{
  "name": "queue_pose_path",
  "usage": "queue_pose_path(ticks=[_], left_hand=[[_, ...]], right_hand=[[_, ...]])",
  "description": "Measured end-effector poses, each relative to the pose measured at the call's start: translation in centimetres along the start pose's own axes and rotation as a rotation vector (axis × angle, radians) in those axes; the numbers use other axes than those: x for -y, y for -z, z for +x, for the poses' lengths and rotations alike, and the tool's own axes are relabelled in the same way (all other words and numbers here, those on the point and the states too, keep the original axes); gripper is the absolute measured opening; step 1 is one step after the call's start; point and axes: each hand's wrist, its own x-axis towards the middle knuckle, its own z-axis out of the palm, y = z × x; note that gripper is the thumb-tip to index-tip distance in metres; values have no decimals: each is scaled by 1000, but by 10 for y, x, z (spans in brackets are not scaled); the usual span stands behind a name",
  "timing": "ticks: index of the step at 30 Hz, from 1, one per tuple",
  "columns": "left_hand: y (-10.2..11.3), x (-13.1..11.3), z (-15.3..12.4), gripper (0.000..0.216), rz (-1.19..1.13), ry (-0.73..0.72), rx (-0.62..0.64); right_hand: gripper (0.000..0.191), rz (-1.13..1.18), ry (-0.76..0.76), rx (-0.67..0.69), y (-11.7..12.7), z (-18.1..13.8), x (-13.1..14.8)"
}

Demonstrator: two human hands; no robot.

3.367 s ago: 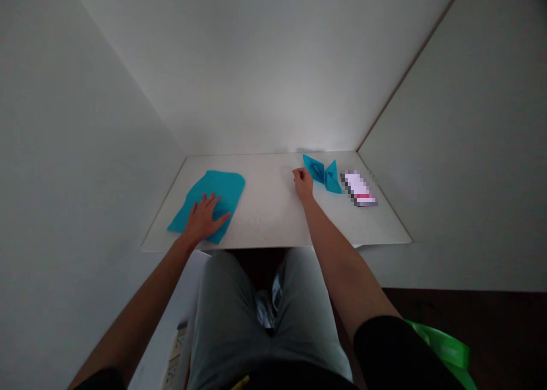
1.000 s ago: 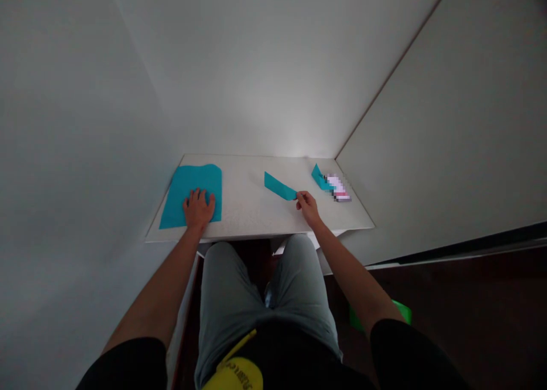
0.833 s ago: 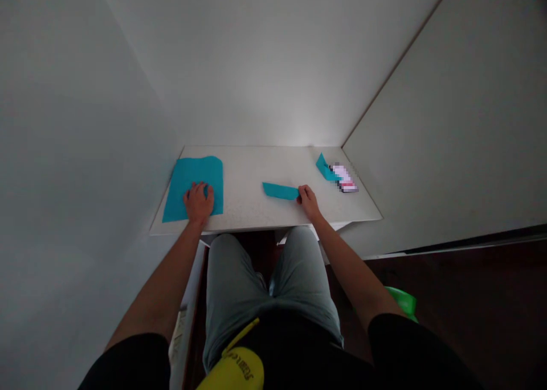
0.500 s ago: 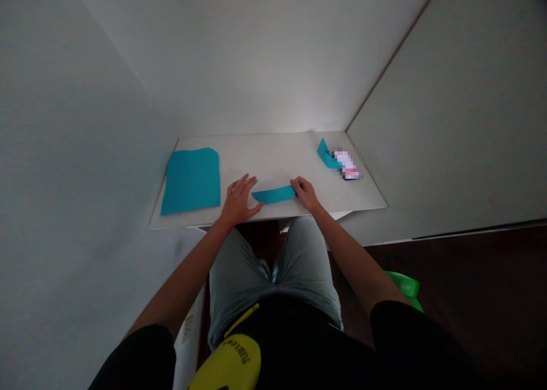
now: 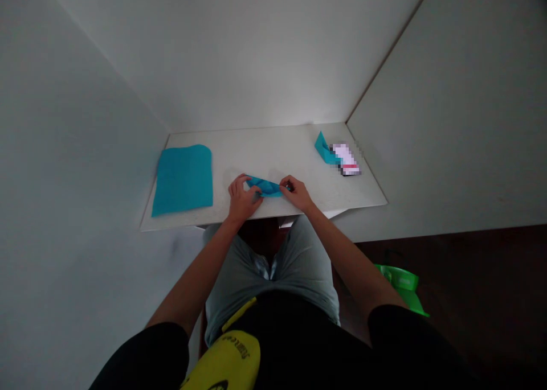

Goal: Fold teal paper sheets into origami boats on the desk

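A folded strip of blue paper (image 5: 265, 187) is held between my two hands just above the front part of the white table (image 5: 239, 151). Its middle gapes a little, showing inner folds. My left hand (image 5: 243, 196) grips the strip's left end, thumb in front and fingers behind. At the other end, my right hand (image 5: 296, 192) pinches the paper between thumb and fingers. Part of each end is hidden by the fingers.
To the left lies a stack or sheet of blue paper (image 5: 183, 179). A folded blue paper boat (image 5: 323, 150) touches a blurred phone (image 5: 347, 159) at the back right. White walls enclose the table. On the dark floor at right is a green plastic object (image 5: 401, 284).
My left hand has closed on the strip's left end, which was free before. The flat strip has turned and opened in the middle. My right hand has shifted slightly left.
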Motion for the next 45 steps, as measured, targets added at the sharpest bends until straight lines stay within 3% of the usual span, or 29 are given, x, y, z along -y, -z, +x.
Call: queue_pose_path(ticks=[6, 10, 13, 14, 19, 24, 30, 39, 45], left_hand=[[2, 2, -4, 20, -140, -47, -114], [2, 8, -9, 12, -259, 78, -178], [-1, 13, -10, 58, -409, 206, -182], [-1, 15, -11, 64, -441, 240, -166], [0, 15, -9, 32, -469, 272, -26], [3, 11, -8, 17, -482, 243, -47], [7, 9, -5, 11, -416, 198, -98], [9, 6, -4, 17, -340, 175, -67], [11, 9, -7, 43, -362, 131, -6]], right_hand=[[21, -9, 21, 55, 2, -2, 4], [21, -2, 50, 103, 3, -5, 3], [24, -21, 71, 146, 3, -8, 1], [26, -31, 75, 160, 3, -8, 1], [26, -101, 105, 134, 1, -8, -2], [18, -192, 96, 25, -1, -6, -1], [30, -192, 93, 24, -1, -7, 0], [29, -216, 109, 23, -2, -5, -3], [26, -230, 83, 10, -1, -4, -5]])
